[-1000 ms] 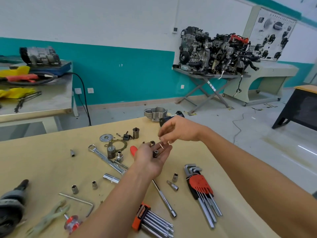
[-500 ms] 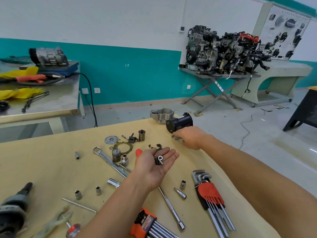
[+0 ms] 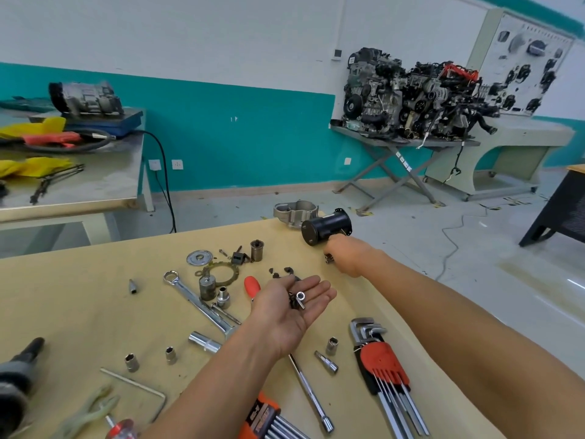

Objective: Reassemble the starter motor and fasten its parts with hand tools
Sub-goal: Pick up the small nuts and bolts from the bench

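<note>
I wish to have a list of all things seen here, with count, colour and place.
table: one, tan, foreground
motor body: one, black, far table edge
housing: one, grey, behind motor body
hex key sets: two, red-orange holders, near edge
spanner: one, silver, table centre-left
sockets: several, silver, scattered
engine: one, dark, stand by wall
small parts: few, dark and silver, left palm
left hand: one, palm up, above table
right hand: one, at motor body, grip hidden

one head-worn view looks forward and down over the workbench (image 3: 95, 312), close.
</note>
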{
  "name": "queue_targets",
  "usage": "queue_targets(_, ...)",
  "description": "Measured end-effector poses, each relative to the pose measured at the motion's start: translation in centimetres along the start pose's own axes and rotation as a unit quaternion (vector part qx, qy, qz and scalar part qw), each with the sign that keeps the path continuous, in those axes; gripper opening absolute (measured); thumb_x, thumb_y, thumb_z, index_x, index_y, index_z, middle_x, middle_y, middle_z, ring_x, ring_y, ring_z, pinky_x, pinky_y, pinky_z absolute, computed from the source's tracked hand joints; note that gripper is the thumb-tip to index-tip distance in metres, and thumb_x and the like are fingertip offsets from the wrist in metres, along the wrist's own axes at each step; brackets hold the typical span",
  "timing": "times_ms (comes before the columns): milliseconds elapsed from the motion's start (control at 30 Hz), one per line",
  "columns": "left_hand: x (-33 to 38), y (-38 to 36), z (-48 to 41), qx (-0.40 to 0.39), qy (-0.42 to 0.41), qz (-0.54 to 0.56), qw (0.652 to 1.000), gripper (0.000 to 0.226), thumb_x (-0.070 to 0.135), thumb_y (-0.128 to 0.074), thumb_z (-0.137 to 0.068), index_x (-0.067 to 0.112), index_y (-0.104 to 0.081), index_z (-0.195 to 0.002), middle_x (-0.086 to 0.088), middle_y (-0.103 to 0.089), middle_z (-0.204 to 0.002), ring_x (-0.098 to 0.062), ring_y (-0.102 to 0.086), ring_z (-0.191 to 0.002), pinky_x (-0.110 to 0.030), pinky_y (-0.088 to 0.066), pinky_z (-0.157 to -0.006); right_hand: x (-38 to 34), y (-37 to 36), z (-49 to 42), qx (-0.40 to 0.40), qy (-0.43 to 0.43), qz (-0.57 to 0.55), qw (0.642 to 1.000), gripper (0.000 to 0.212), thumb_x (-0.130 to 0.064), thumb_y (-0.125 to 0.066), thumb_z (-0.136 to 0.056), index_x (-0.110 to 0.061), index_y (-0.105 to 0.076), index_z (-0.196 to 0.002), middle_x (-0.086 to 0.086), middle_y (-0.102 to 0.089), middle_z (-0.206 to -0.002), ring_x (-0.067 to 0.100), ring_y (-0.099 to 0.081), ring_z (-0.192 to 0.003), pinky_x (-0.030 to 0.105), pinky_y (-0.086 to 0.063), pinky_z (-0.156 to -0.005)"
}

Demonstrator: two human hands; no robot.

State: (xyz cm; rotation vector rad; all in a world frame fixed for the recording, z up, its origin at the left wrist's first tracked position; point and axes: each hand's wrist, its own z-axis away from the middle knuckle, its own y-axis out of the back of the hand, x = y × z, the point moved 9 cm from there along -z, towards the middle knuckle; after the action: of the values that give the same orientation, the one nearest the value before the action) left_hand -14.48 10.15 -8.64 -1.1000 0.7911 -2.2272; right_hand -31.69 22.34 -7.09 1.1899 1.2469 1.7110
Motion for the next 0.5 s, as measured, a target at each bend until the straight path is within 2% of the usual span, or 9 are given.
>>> queue_targets(100, 0.0, -0.1, 0.1, -0.002, 0.0, 0.003, 1.0, 0.045, 0.021, -0.038, -0.106, -0.014, -0.065, -0.104, -0.029, -0.073, -0.094, -0.04, -0.074, -0.074, -0.041, -0.061, -0.066, 0.9, 0.0, 0.2, -0.034, -0.02, -0.006, 0.999, 0.01, 0.001, -0.056, -0.088, -0.009, -0.057, -0.089, 0.006, -0.05, -0.082, 0.023, -0.05, -0.066, 0.031, -0.039, -0.058)
queue_targets(133, 0.0, -0.2, 0.1, -0.004, 0.001, 0.005, 1.0, 0.045, 0.021, -0.038, -0.106, -0.014, -0.065, -0.103, -0.028, -0.073, -0.093, -0.04, -0.074, -0.073, -0.041, -0.062, -0.065, 1.2, 0.1, 0.3, -0.045, -0.025, -0.023, 0.998, 0.003, -0.002, -0.058, -0.087, -0.004, -0.059, -0.087, 0.009, -0.052, -0.079, 0.023, -0.05, -0.064, 0.03, -0.039, -0.057)
queue_targets(200, 0.1, -0.3, 0.2, -0.008, 0.0, 0.006, 1.0, 0.044, 0.021, -0.037, -0.106, -0.014, -0.065, -0.102, -0.028, -0.074, -0.09, -0.039, -0.074, -0.071, -0.04, -0.062, -0.063, 1.6, 0.0, 0.6, -0.073, -0.023, -0.076, 0.994, 0.017, -0.015, -0.063, -0.089, 0.0, -0.07, -0.093, 0.018, -0.066, -0.085, 0.024, -0.055, -0.068, 0.03, -0.043, -0.062)
queue_targets(300, 0.3, -0.4, 0.4, -0.013, -0.002, 0.013, 1.0, 0.045, 0.021, -0.037, -0.107, -0.013, -0.064, -0.099, -0.027, -0.074, -0.087, -0.039, -0.074, -0.069, -0.039, -0.062, -0.062, 1.7, -0.7, 1.6, -0.125, -0.022, -0.14, 0.982, 0.023, -0.029, -0.067, -0.091, -0.008, -0.076, -0.095, 0.01, -0.074, -0.088, 0.023, -0.07, -0.074, 0.029, -0.055, -0.066)
queue_targets(400, 0.6, -0.4, 0.8, -0.015, -0.006, 0.018, 1.0, 0.044, 0.021, -0.037, -0.107, -0.012, -0.064, -0.098, -0.026, -0.074, -0.085, -0.039, -0.074, -0.068, -0.039, -0.062, -0.061, 1.2, -1.1, 2.3, -0.144, -0.038, -0.17, 0.974, 0.021, -0.026, -0.069, -0.09, -0.006, -0.074, -0.089, 0.005, -0.072, -0.077, 0.017, -0.07, -0.063, 0.028, -0.059, -0.063)
queue_targets(500, 1.0, -0.2, 1.6, -0.02, -0.012, 0.02, 1.0, 0.043, 0.021, -0.036, -0.106, -0.011, -0.065, -0.098, -0.025, -0.074, -0.085, -0.038, -0.074, -0.069, -0.04, -0.062, -0.063, -0.1, -1.0, 3.3, -0.172, -0.051, -0.184, 0.966, 0.018, -0.019, -0.072, -0.087, -0.002, -0.073, -0.093, 0.005, -0.072, -0.074, 0.015, -0.069, -0.057, 0.031, -0.062, -0.068)
